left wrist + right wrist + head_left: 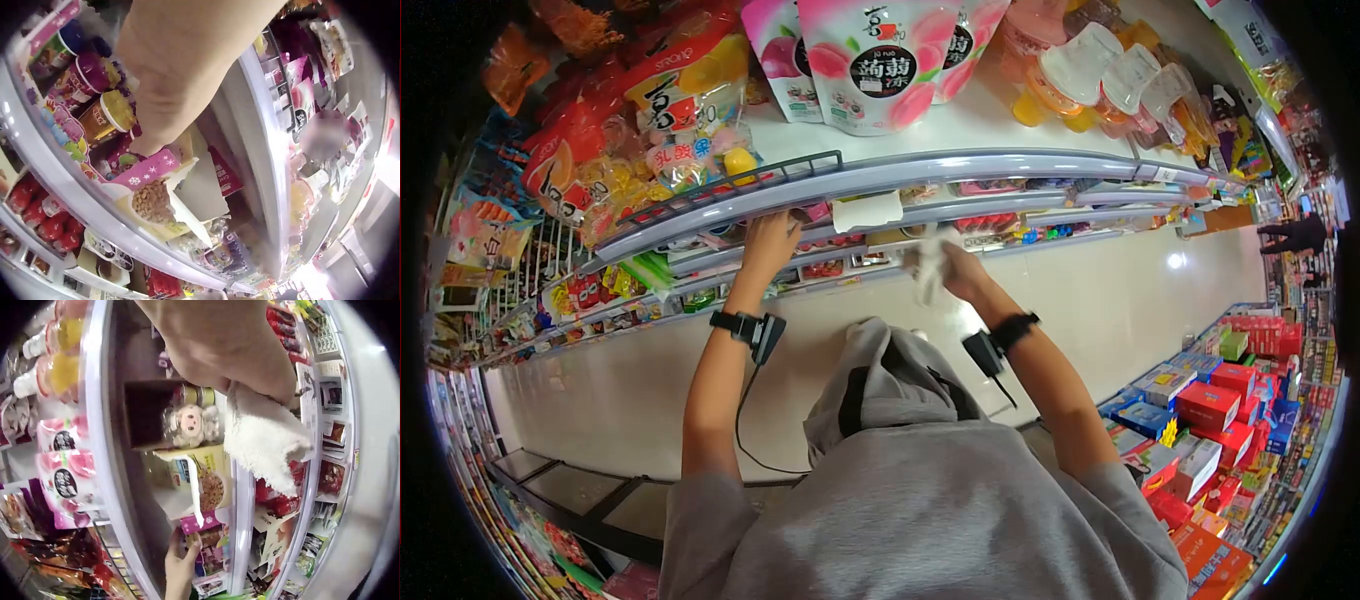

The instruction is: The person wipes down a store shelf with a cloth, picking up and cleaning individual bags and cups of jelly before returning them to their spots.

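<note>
My right hand (962,272) holds a white cloth (930,265), blurred in the head view. In the right wrist view the cloth (259,434) hangs from under the hand (234,356) over the shelf edge. My left hand (772,245) reaches into the shelf below the top one. There, in the left wrist view, the hand (159,119) is at a pink-edged box (147,175) of lidded cups (94,72). The right wrist view shows the left thumb and a finger (180,565) apart at that box; whether they grip it is hidden.
Beside the cups stands a torn carton (209,478) with a nut picture; further along are a jar with a pig-like face (190,422) and an open brown box (147,412). Pink pouches (880,70) stand on the top shelf, with a wire rail (730,185) at its edge.
</note>
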